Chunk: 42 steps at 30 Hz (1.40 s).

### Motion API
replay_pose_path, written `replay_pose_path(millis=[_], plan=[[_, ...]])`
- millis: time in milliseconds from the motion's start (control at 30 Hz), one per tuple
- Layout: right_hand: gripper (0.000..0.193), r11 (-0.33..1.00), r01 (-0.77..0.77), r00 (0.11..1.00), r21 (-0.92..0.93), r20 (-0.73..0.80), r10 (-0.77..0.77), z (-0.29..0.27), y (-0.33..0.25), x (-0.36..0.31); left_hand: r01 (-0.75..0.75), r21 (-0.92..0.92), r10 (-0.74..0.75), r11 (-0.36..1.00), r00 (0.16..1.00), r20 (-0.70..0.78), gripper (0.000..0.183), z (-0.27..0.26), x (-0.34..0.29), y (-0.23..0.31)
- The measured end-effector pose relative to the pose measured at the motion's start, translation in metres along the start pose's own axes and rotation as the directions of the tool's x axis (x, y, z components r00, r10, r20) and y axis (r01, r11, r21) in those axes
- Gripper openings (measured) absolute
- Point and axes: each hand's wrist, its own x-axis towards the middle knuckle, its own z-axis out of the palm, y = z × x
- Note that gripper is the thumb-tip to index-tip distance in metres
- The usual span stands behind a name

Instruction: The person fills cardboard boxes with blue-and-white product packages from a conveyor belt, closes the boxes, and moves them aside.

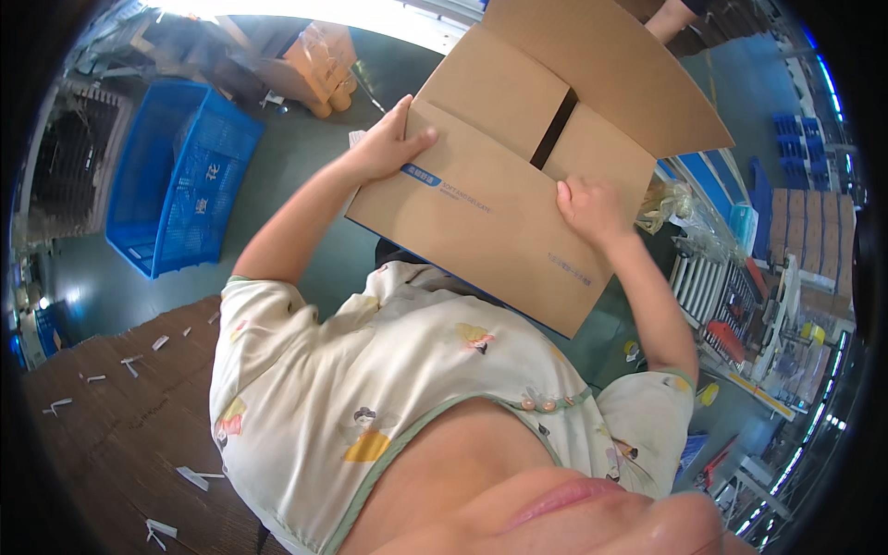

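A large brown cardboard box (pixel 481 222) is in front of my body, tilted, with blue print on the side facing me. Two of its top flaps lie folded inward with a dark gap between them, while a wide far flap (pixel 610 65) stands raised. My left hand (pixel 393 143) grips the box's left edge, its thumb over the printed side. My right hand (pixel 594 211) is closed at the right part of the same side, thumb pointing up; some of its fingers are hidden.
Another person's forearm (pixel 670 20) appears behind the raised flap. A blue plastic crate (pixel 171 185) stands on the floor at left. Flattened brown cardboard (pixel 102 425) with white scraps lies at lower left. At right are a roller conveyor (pixel 703 291), plastic bags (pixel 689 217) and stacked cartons (pixel 814 231).
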Motion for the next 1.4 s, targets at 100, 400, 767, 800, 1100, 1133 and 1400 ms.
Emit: replay_pose_path(millis=[100,400,767,800,1100,1133,1400], plan=[[0.014,0.955,0.202,0.955,-0.218,-0.171,-0.241,-0.040,0.020,0.052,0.047,0.111,-0.042,0.993,0.998,-0.055,0.066,0.003,-0.003,-0.018],[0.047,0.920,-0.244,0.967,0.306,0.144,0.209,0.003,0.017,-0.004,-0.028,0.098,0.033,0.995,0.998,-0.051,0.067,0.022,0.005,-0.018],[0.056,0.629,-0.746,0.649,-0.219,-0.023,0.761,0.038,0.031,-0.055,0.109,-0.351,-0.070,0.930,0.990,0.123,0.054,0.041,0.039,-0.021],[0.055,0.598,-0.783,0.605,-0.171,0.014,0.796,0.035,0.031,-0.061,0.147,-0.425,-0.061,0.893,0.976,0.210,0.053,0.040,0.042,-0.023],[0.056,0.577,-0.816,0.576,-0.015,0.045,0.816,0.031,0.071,-0.110,0.611,-0.428,-0.690,0.666,0.723,-0.041,0.059,0.221,0.040,-0.409],[0.057,0.548,-0.837,0.548,0.007,0.035,0.836,0.033,0.070,-0.119,0.786,-0.403,-0.820,0.469,0.557,0.133,0.074,0.235,0.022,-0.396],[0.061,0.401,-0.889,0.444,0.223,0.199,0.874,0.019,0.088,-0.118,0.688,-0.540,-0.619,0.484,0.706,0.345,0.050,0.134,-0.029,-0.313]])
